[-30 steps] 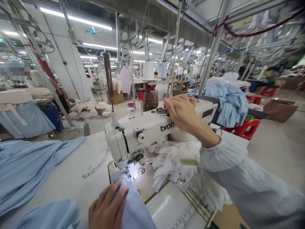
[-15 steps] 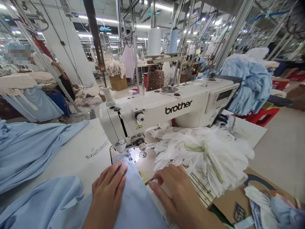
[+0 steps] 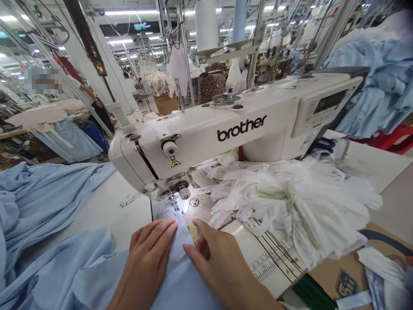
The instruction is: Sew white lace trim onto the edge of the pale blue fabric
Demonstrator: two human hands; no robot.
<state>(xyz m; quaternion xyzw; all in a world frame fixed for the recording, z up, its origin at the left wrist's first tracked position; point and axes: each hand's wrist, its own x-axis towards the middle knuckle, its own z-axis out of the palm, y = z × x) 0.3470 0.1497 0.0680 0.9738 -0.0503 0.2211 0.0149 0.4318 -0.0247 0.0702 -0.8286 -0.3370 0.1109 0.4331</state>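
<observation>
A strip of light blue fabric (image 3: 180,262) runs from the front edge up to the needle area of a white sewing machine (image 3: 200,129). My left hand (image 3: 150,254) lies flat on its left side, fingers stretched toward the presser foot (image 3: 176,202). On the right side, my right hand (image 3: 222,254) has its thumb on the cloth and its index finger held apart from it; the other fingers curl under, partly hidden. Between that thumb and index finger shows a small yellow piece (image 3: 192,232) by the fabric's edge.
A heap of white lace-like fabric (image 3: 271,198) tied with a pale green strip lies right of the needle. More blue fabric (image 3: 58,206) spreads over the left of the table. A cardboard box (image 3: 335,275) stands at lower right. Another person (image 3: 74,88) is in the left background.
My view has moved closer to the machine. The fabric's end now lies just in front of the presser foot. My right hand has shifted left onto the fabric, its thumb and index finger now spread.
</observation>
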